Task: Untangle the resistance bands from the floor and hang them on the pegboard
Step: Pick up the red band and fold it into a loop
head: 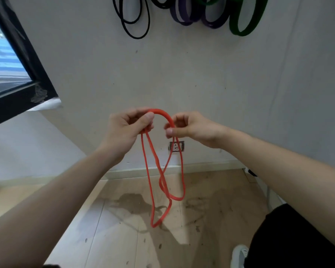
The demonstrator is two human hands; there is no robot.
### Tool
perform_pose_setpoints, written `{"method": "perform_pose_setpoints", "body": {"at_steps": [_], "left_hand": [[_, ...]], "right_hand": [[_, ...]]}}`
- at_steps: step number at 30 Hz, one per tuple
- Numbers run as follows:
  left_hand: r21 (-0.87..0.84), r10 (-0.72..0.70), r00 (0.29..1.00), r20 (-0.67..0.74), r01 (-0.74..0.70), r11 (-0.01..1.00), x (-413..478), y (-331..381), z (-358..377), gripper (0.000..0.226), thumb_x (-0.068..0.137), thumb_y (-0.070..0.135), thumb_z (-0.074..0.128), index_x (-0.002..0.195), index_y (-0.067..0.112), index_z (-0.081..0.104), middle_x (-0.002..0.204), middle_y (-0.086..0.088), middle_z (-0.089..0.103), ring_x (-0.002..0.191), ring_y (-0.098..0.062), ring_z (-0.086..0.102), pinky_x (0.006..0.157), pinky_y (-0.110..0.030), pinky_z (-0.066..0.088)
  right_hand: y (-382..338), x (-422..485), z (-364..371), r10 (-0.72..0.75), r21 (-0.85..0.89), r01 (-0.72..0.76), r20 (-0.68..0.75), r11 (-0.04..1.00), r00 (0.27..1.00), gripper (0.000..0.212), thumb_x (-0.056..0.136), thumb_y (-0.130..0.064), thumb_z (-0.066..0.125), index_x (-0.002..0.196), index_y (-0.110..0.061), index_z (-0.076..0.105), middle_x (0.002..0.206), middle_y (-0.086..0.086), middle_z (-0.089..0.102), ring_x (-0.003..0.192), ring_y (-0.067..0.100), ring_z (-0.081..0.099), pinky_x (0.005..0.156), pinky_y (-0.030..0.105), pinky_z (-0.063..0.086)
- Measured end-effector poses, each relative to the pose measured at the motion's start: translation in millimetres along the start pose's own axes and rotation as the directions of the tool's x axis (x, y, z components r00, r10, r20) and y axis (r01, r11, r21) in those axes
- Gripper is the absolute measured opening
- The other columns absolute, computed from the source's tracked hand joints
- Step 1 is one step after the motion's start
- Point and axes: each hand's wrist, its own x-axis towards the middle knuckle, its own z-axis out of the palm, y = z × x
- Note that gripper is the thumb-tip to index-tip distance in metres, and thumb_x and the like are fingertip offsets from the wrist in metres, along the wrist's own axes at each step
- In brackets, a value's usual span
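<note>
Centre frame, my left hand [128,128] and right hand [190,128] hold the red band [161,112], fingers [148,119] pinching its top; the loops below hang crossed. Black bands [135,37], purple bands [184,22] and a green band [240,32] already hang at the top edge; I judge this one is left.

Left hand [126,130] and right hand [192,128] close together, fingers [148,120] tight on red band [162,114].

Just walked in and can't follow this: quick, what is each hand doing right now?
Left hand: closed, gripping the red band.
Right hand: closed, pinching the same red band.
</note>
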Motion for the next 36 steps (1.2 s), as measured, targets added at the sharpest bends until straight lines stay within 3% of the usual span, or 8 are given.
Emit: {"method": "perform_pose_setpoints", "body": {"at_steps": [3, 6, 9, 12, 19, 24, 29, 36], "left_hand": [[0.038, 0.016, 0.998, 0.054, -0.019, 0.999, -2, -2, 0, 0.015, 0.095, 0.015, 0.067, 0.108, 0.018, 0.075, 0.085, 0.0, 0.075, 0.08, -0.014, 0.071, 0.078, -0.025, 0.058], [0.019, 0.002, 1.0, 0.024, -0.002, 1.0, -2, -2, -6, 0.019, 0.089, 0.02, 0.071, 0.109, 0.02, 0.069, 0.087, -0.005, 0.072, 0.078, -0.014, 0.073, 0.075, -0.025, 0.059], [0.127, -0.023, 0.993, 0.116, 0.008, 0.992, -4, -8, -13, 0.023, 0.085, 0.026, 0.074, 0.108, 0.021, 0.069, 0.087, 0.001, 0.074, 0.08, -0.014, 0.073, 0.077, -0.026, 0.06], [0.224, -0.089, 0.974, 0.208, 0.041, 0.974, -9, -18, -19, 0.012, 0.09, 0.019, 0.072, 0.102, 0.021, 0.072, 0.084, 0.007, 0.076, 0.081, -0.012, 0.074, 0.077, -0.022, 0.057], [0.119, -0.158, 0.972, 0.174, 0.139, 0.983, -9, -23, -26, 0.013, 0.093, 0.017, 0.068, 0.105, 0.013, 0.071, 0.086, -0.003, 0.076, 0.087, -0.021, 0.075, 0.081, -0.027, 0.059], [-0.084, -0.102, 0.995, -0.019, 0.1, 0.992, -3, -9, -19, 0.015, 0.095, 0.009, 0.066, 0.11, 0.01, 0.069, 0.079, -0.001, 0.076, 0.078, -0.019, 0.075, 0.078, -0.028, 0.06], [-0.037, -0.052, 0.998, 0.038, 0.054, 0.998, -6, -1, -8, 0.014, 0.094, 0.013, 0.068, 0.106, 0.017, 0.074, 0.082, 0.002, 0.076, 0.081, -0.017, 0.074, 0.08, -0.029, 0.06], [0.073, -0.025, 0.994, 0.105, 0.017, 0.997, -12, 4, -1, 0.018, 0.085, 0.023, 0.079, 0.103, 0.021, 0.077, 0.091, -0.006, 0.08, 0.085, -0.025, 0.077, 0.078, -0.03, 0.061]], "right_hand": [[-18, 5, 14, -0.134, 0.067, 0.14, -0.078, 0.988, 0.988, 0.014, 0.09, -0.012, 0.073, 0.103, -0.01, 0.07, 0.091, 0.01, 0.073, 0.089, 0.017, 0.072, 0.084, 0.025, 0.055], [-29, 7, 20, -0.192, -0.053, 0.187, -0.144, 0.981, 0.971, 0.014, 0.092, -0.013, 0.071, 0.104, -0.005, 0.07, 0.086, 0.011, 0.071, 0.081, 0.017, 0.069, 0.08, 0.03, 0.058], [-36, 8, 22, -0.233, -0.068, 0.223, -0.218, 0.972, 0.948, 0.009, 0.095, -0.01, 0.065, 0.101, -0.004, 0.069, 0.084, 0.009, 0.069, 0.078, 0.015, 0.067, 0.081, 0.033, 0.059], [-43, 9, 20, -0.246, -0.003, 0.258, -0.306, 0.966, 0.92, 0.006, 0.098, -0.008, 0.061, 0.095, -0.01, 0.065, 0.08, 0.003, 0.065, 0.074, 0.013, 0.065, 0.079, 0.03, 0.059], [-47, 3, 2, -0.197, 0.065, 0.25, -0.439, 0.966, 0.876, 0.013, 0.102, -0.009, 0.055, 0.091, -0.014, 0.06, 0.077, 0.003, 0.057, 0.068, 0.017, 0.059, 0.074, 0.031, 0.056], [-40, -8, -13, -0.092, 0.119, 0.128, -0.265, 0.985, 0.96, 0.003, 0.099, -0.007, 0.058, 0.097, -0.007, 0.06, 0.076, 0.005, 0.055, 0.066, 0.016, 0.054, 0.075, 0.032, 0.053], [-31, -15, -7, -0.036, -0.029, 0.035, -0.038, 0.999, 0.999, 0.022, 0.092, -0.01, 0.068, 0.113, -0.003, 0.065, 0.086, 0.012, 0.065, 0.078, 0.02, 0.066, 0.082, 0.029, 0.058], [-28, -14, 13, -0.141, -0.139, 0.13, -0.068, 0.982, 0.988, 0.018, 0.092, -0.009, 0.07, 0.109, -0.004, 0.069, 0.093, 0.006, 0.073, 0.089, 0.011, 0.07, 0.082, 0.023, 0.055]]}}
